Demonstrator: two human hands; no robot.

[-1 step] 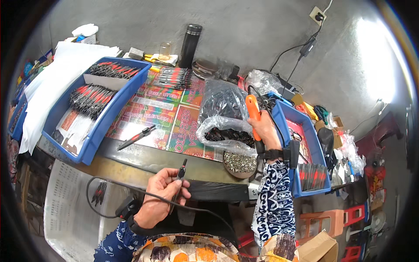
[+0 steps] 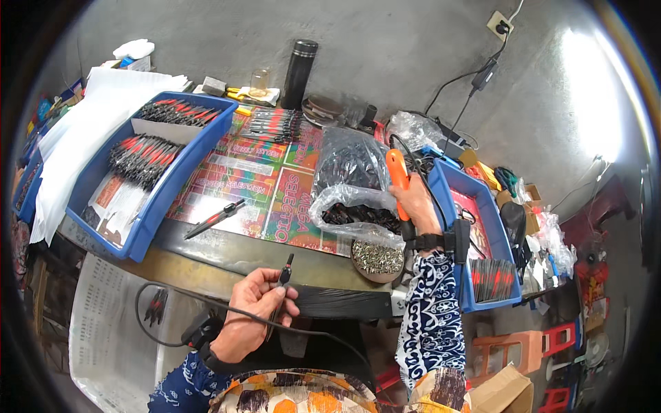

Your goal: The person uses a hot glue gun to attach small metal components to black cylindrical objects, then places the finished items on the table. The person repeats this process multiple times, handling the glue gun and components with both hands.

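My left hand [image 2: 259, 303], near the table's front edge, pinches a slim black pen-shaped piece [image 2: 285, 272] upright between thumb and fingers. My right hand [image 2: 417, 204] is wrapped round an orange and black hand tool [image 2: 397, 173], which looks like a corded electric screwdriver; its working end is hidden. Just left of it lies an open clear plastic bag [image 2: 351, 165] of small black parts. Below the bag stands a round dish [image 2: 377, 278] of small shiny metal pieces. A black and red pen-shaped piece [image 2: 215, 219] lies alone on the table.
A blue tray [image 2: 155, 213] at left holds bundles of black and red pen-shaped pieces; another blue tray [image 2: 493, 303] at right holds more. A row of such pieces [image 2: 272, 125] lies at the back, near a black flask [image 2: 300, 74]. A dark cable [image 2: 313, 330] crosses my left wrist.
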